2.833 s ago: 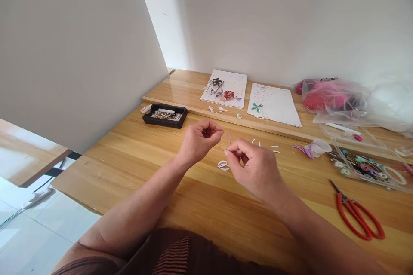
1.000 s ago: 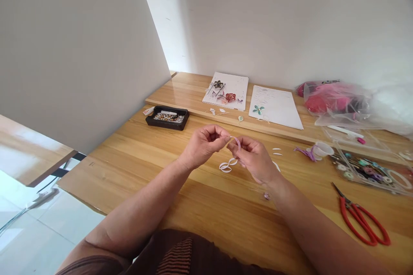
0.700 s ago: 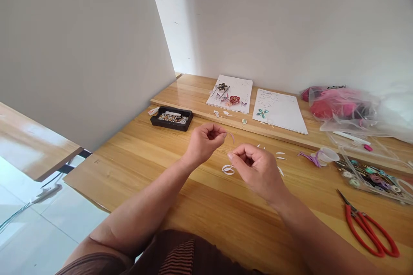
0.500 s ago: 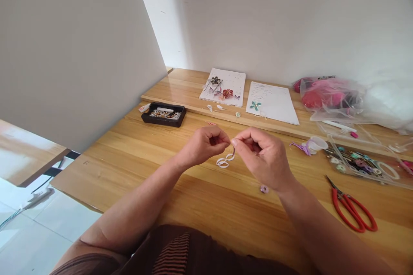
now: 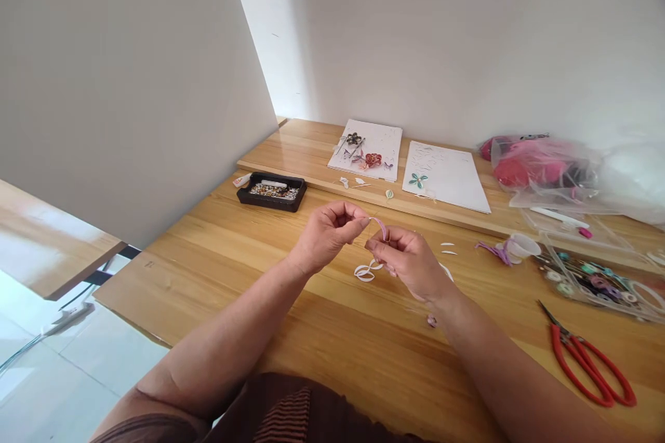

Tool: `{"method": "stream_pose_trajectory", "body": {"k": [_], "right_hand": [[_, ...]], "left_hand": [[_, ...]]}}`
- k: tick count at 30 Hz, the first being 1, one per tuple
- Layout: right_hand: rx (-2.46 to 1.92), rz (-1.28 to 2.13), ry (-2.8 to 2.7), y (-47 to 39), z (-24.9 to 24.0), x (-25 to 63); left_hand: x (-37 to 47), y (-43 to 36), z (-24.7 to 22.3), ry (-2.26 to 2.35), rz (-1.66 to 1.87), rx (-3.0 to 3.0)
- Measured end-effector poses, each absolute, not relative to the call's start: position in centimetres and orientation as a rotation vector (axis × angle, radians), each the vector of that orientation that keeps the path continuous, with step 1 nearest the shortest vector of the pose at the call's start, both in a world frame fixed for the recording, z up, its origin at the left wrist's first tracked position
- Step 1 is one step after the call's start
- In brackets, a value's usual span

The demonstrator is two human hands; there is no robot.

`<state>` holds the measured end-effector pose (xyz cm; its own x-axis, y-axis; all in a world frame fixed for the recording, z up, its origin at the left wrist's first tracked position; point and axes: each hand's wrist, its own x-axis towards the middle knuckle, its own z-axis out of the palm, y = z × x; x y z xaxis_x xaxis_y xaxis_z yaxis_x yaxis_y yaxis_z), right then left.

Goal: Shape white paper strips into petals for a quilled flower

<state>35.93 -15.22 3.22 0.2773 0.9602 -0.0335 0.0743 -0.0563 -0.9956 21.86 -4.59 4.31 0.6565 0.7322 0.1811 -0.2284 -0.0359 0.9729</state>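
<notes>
My left hand is closed in a pinch on the upper end of a small curved strip, pale and purple. Close beside it, my right hand pinches near the strip's lower end; whether a thread also runs between the fingers is too fine to see. On the table just below the hands lie white leaf-shaped outline loops. A small purple spool-like piece rests under my right wrist. Thin white slivers lie beyond my right hand.
Red-handled scissors lie at right, near a clear box of thread spools and a white cup with purple thread. A black bead tray stands at left. Paper sheets with wire flowers are on the rear ledge.
My right hand has moved down and slightly away from my left, and the curved strip now shows between them. The view has shifted a little, moving the tabletop objects within it.
</notes>
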Motion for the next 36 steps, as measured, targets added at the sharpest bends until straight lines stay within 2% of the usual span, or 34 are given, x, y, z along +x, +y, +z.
{"method": "stream_pose_trajectory", "body": {"k": [7,13,19,28,31,36], "right_hand": [[-1.623,0.662,-1.298,-16.8,5.4,33.7],[-1.590,0.387,-1.404,-17.9,7.5,34.3],[-1.506,0.583,-1.202,-16.3,6.1,37.1],[-1.372,0.995,-0.978,-15.0,3.2,36.6],[-1.464,0.958,-1.069,-15.5,3.5,35.7],[-1.626,0.684,-1.313,-16.8,5.2,34.2]], "left_hand": [[22.2,-3.9,3.4,0.673,0.938,1.571],[21.8,-4.7,3.4,0.425,0.807,1.970],[21.5,-5.7,3.9,0.171,0.513,1.745],[21.9,-4.6,4.0,0.407,0.798,1.419],[22.2,-4.4,3.6,0.544,0.884,1.394],[22.3,-4.0,3.3,0.665,0.950,1.525]]}}
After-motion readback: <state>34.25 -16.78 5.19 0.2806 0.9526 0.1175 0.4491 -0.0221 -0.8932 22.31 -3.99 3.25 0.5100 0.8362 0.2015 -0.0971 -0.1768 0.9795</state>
